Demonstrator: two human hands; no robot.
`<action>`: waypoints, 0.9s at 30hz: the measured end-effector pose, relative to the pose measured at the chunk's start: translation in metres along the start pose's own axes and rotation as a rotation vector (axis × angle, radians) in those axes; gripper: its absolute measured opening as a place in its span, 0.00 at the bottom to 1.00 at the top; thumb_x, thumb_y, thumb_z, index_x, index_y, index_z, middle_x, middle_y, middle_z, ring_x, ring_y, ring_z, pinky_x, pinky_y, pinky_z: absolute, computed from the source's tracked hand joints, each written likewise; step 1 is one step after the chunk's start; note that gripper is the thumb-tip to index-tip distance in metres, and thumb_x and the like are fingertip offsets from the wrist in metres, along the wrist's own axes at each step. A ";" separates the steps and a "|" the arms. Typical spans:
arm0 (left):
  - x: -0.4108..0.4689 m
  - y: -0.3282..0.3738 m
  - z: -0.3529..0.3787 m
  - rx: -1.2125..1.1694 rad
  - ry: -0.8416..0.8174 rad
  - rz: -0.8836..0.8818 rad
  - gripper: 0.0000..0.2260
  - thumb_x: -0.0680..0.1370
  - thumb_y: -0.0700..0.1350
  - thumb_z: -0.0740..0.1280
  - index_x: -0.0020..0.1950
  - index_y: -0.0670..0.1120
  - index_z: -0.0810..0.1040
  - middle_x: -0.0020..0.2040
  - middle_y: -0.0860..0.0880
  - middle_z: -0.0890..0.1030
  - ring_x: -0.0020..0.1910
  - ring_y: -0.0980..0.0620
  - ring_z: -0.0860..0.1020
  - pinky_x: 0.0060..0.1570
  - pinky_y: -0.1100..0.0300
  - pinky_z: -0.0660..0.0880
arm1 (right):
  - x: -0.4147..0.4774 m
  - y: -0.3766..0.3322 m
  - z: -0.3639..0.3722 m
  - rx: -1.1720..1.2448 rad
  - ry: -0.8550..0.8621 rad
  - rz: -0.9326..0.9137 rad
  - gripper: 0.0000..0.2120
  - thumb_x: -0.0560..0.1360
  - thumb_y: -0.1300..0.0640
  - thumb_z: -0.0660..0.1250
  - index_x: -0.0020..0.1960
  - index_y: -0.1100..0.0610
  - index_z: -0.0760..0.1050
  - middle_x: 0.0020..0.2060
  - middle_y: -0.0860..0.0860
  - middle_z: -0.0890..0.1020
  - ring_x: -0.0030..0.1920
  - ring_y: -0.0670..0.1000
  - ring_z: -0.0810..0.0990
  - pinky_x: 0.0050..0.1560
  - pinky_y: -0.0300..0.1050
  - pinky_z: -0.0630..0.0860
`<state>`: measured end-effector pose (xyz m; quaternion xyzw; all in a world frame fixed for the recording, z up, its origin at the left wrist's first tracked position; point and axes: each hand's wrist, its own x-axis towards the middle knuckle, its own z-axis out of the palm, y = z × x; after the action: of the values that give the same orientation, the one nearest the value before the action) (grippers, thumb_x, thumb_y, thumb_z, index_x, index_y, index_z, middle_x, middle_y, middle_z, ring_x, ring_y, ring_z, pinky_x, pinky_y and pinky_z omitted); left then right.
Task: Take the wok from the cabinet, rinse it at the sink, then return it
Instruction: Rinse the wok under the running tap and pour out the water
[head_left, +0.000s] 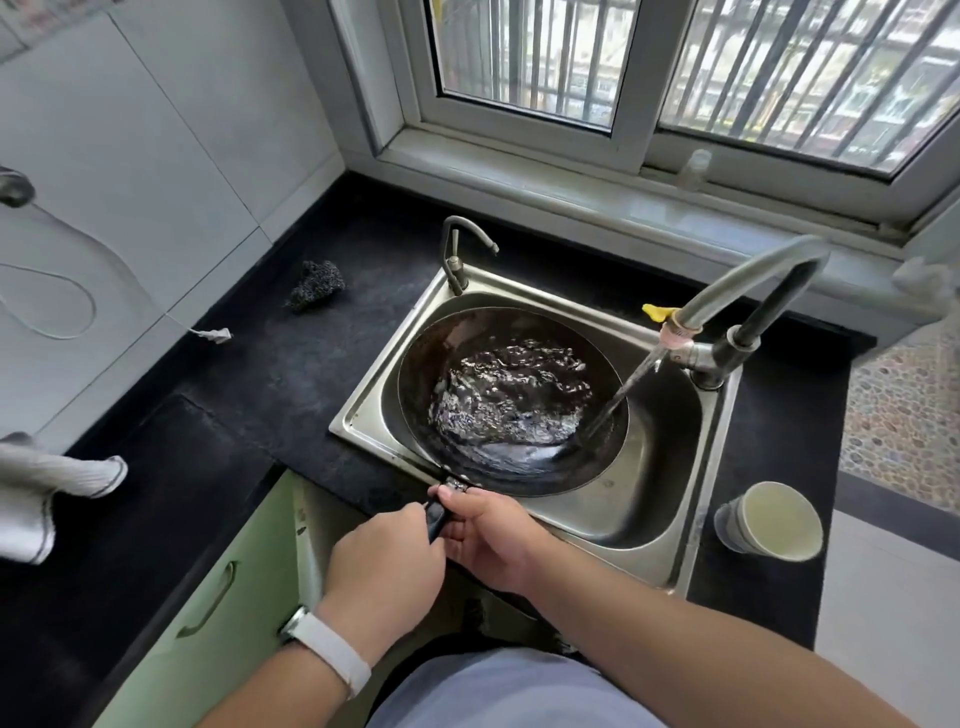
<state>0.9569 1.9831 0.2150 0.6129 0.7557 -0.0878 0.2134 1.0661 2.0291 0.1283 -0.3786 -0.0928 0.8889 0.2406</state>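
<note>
Nearest, both hands wrap the wok's dark handle at the near edge of the sink: the left hand (387, 564) closes over its end, the right hand (491, 540) grips nearer the bowl. The wok (511, 400) sits in the steel sink (660, 499), rippling water pooled inside, the stream from the tap (748, 291) striking its right wall. To rinse well, I would keep both grips firm, tilt and swirl slowly so water sweeps every wall, then pour away from the desk (291, 374).
</note>
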 end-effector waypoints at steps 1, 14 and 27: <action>-0.001 0.000 -0.002 0.025 0.018 0.007 0.09 0.80 0.55 0.60 0.45 0.51 0.66 0.51 0.48 0.82 0.52 0.44 0.80 0.44 0.53 0.72 | 0.000 0.000 0.002 0.013 -0.014 0.002 0.04 0.79 0.61 0.64 0.53 0.59 0.74 0.37 0.52 0.82 0.34 0.49 0.82 0.33 0.39 0.78; -0.015 -0.003 -0.005 0.171 0.083 0.005 0.09 0.80 0.55 0.59 0.53 0.51 0.70 0.51 0.49 0.82 0.52 0.47 0.81 0.43 0.55 0.74 | 0.000 0.010 0.010 0.055 -0.106 0.049 0.05 0.80 0.58 0.62 0.52 0.57 0.76 0.37 0.51 0.84 0.34 0.47 0.82 0.33 0.38 0.77; -0.018 -0.003 0.011 0.077 0.123 -0.020 0.11 0.81 0.56 0.58 0.58 0.52 0.70 0.51 0.49 0.82 0.51 0.47 0.81 0.42 0.54 0.73 | -0.001 0.006 0.006 -0.012 -0.077 0.011 0.07 0.80 0.61 0.62 0.57 0.59 0.73 0.39 0.53 0.85 0.35 0.49 0.83 0.32 0.40 0.78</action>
<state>0.9588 1.9619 0.2130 0.6171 0.7697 -0.0812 0.1421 1.0600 2.0235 0.1306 -0.3463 -0.1052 0.9035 0.2295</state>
